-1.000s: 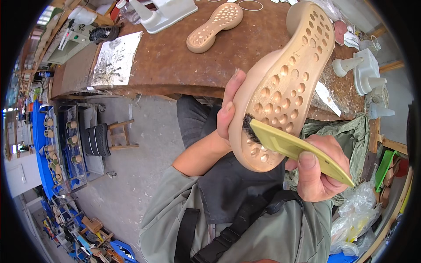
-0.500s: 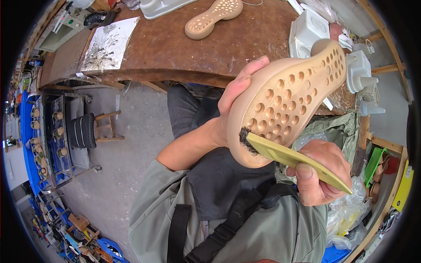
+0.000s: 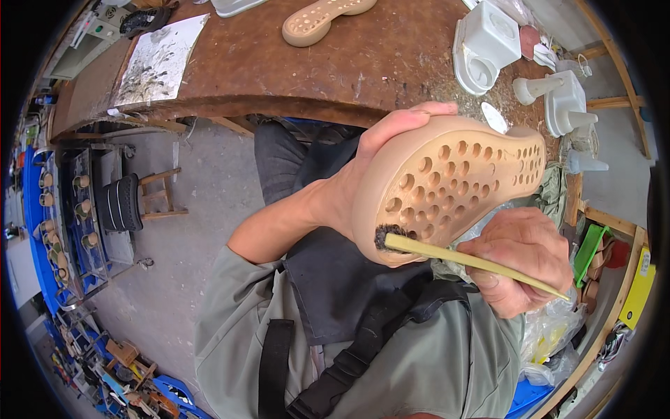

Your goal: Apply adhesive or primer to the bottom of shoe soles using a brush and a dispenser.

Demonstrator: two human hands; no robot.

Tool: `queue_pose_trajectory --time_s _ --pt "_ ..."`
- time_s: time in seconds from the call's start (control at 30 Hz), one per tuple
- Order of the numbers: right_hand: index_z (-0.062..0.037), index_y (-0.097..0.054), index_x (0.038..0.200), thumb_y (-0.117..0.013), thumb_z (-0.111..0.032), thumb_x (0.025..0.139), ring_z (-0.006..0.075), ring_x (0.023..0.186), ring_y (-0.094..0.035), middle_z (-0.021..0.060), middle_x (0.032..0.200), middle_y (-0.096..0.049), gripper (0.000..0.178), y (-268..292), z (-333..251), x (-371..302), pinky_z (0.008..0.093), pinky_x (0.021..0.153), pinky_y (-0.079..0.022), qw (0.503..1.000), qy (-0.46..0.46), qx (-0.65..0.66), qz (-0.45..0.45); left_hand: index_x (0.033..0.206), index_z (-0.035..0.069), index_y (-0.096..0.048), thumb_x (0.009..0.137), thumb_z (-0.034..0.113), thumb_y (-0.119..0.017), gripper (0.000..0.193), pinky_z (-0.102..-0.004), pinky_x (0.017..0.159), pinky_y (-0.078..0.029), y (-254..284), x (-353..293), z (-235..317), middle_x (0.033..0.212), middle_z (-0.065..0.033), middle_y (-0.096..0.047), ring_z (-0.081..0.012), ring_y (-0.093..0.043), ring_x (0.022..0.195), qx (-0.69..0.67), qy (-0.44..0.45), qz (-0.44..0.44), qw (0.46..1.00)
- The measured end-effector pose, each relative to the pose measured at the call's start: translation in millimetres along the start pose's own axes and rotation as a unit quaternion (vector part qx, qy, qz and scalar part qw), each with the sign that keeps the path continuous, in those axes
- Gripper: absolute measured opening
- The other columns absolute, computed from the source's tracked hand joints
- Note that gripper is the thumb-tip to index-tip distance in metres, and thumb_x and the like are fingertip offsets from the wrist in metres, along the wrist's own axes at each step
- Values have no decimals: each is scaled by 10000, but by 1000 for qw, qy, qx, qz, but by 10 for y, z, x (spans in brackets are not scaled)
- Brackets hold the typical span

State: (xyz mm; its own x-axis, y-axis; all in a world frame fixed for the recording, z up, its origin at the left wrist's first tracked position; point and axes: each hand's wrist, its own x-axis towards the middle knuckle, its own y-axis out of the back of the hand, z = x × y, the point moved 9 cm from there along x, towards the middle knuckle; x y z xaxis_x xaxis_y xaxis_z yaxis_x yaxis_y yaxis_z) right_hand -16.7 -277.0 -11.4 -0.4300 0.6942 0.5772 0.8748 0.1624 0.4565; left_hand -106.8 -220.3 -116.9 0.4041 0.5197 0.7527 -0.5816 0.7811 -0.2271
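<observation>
Since the right hand point(image 3: 522, 262) pinches the yellow brush point(image 3: 469, 260) partway down its handle, fingers pressed together on it, the dark bristle tip lands on the near edge of the tan shoe sole point(image 3: 447, 183), centre-right of frame. Left hand point(image 3: 363, 178) clamps the sole from behind, thumb wrapped over its top edge, holed underside tilted up toward the camera, probably so the rim being brushed stays in sight. Sole is held in the air above the lap, clear of the desk point(image 3: 279, 63) across the top of frame. A second sole point(image 3: 322, 15) lies on the desk at top centre, white moulded holders point(image 3: 488, 45) at upper right, a stained paper sheet point(image 3: 159, 59) at upper left. Left fingers behind the sole are hidden. What's on the bristles can't be made out. Lower-left clutter is too distorted by the lens to identify.
</observation>
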Motion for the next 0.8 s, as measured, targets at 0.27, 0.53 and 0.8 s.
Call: queue_pose_trajectory --time_s 0.27,0.53,0.8 --pt "95 -637 865 -732 1 688 192 455 -580 175 710 -649 222 42 94 4 266 373 -424 995 67 53 -47 1386 11 -103 542 282 -867 1171 -442 1013 -350 -88 -23 -96 1361 -251 -284 -354 -317 1296 -21 37 -35 998" --pt "89 -659 851 -692 -34 755 157 442 -565 182 712 -650 160 118 120 -58 233 341 -376 987 121 87 -52 1395 29 -100 528 296 -875 1193 -442 1014 -348 -168 -6 -143 1381 -253 -264 -340 -322 1295 -85 76 -49 992" --pt "99 -662 856 -559 -143 892 165 483 -595 192 722 -648 266 230 222 -61 230 349 -386 980 145 98 -93 1403 43 -70 524 271 -877 1214 -430 1025 -335 -137 81 -232 1397 -245 -248 -323 -321 1301 -93 95 -83 988"
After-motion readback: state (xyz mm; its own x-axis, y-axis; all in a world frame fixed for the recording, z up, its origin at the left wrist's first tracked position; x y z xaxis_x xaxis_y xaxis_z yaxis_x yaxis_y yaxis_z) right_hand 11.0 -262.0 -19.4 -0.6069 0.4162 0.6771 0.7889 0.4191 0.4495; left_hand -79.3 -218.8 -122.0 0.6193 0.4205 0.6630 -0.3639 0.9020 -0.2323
